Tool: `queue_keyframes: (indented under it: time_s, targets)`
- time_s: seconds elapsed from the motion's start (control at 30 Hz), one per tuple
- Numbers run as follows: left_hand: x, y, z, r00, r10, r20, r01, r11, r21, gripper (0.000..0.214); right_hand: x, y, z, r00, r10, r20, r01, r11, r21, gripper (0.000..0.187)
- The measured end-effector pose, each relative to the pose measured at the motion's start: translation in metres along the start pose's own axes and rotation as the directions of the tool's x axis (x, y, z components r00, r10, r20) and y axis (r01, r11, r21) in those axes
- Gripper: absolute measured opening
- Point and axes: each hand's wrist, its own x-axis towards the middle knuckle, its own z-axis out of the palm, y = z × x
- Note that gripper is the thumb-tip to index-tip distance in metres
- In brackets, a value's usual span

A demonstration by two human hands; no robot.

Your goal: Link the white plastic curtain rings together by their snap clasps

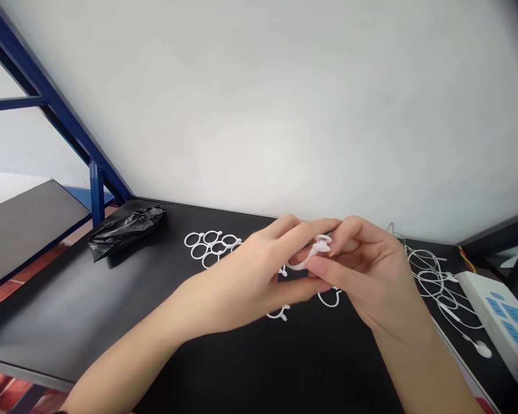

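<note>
Above the middle of the black table, my left hand (259,267) and my right hand (373,270) meet around a white plastic ring (300,265) with a small knobbed clip-like end (320,247). My right thumb presses on the ring's lower edge, and the right index finger curls beside its knobbed end. My left fingers close over the ring from the other side; part of it is hidden behind them. Several similar white rings (200,251) lie in a group behind my left hand. More loose rings (329,298) show beneath the hands, partly covered.
A crumpled black plastic bag (127,230) lies at the table's far left. On the right are tangled white earphones (440,293) and a white power strip (501,316) with blue sockets. A blue metal frame (60,103) rises at left, and a pale wall (259,115) stands behind.
</note>
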Motion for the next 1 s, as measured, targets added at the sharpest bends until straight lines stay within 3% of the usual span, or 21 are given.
queue_keyframes:
  time_s: [0.17,0.3,0.43,0.6,0.73,0.9,1.0]
  targets:
    - [0.001,-0.008,-0.005,0.997,-0.053,-0.059,0.052,0.999,-0.012,0.042,-0.004,-0.001,-0.001,1.000,0.017,-0.023,-0.018,0.999,-0.042,0.024]
    - [0.000,-0.010,-0.007,0.992,-0.085,-0.092,0.085,0.996,-0.005,0.033,-0.004,0.000,-0.002,0.999,-0.023,-0.045,0.017,0.990,-0.138,0.040]
    - [-0.001,-0.011,-0.009,0.987,-0.014,-0.160,0.027,0.996,0.080,0.032,-0.003,0.001,-0.005,0.984,-0.176,-0.037,0.154,0.929,-0.336,0.025]
    - [-0.001,-0.011,-0.013,0.977,0.099,-0.191,-0.063,0.981,0.185,0.032,-0.004,0.002,-0.012,0.890,-0.453,0.053,0.411,0.746,-0.525,0.024]
    - [0.003,-0.021,-0.013,0.954,0.188,-0.234,-0.161,0.978,0.130,0.038,-0.002,0.005,-0.016,0.833,-0.543,0.111,0.494,0.636,-0.594,0.029]
    - [0.011,-0.029,0.002,0.905,0.240,-0.352,-0.282,0.957,-0.073,0.043,-0.003,0.010,-0.012,0.762,-0.634,0.134,0.579,0.573,-0.579,0.033]
    - [0.014,-0.030,0.014,0.844,0.276,-0.460,-0.385,0.909,-0.162,0.038,-0.004,0.016,-0.005,0.742,-0.656,0.134,0.609,0.578,-0.542,0.032]
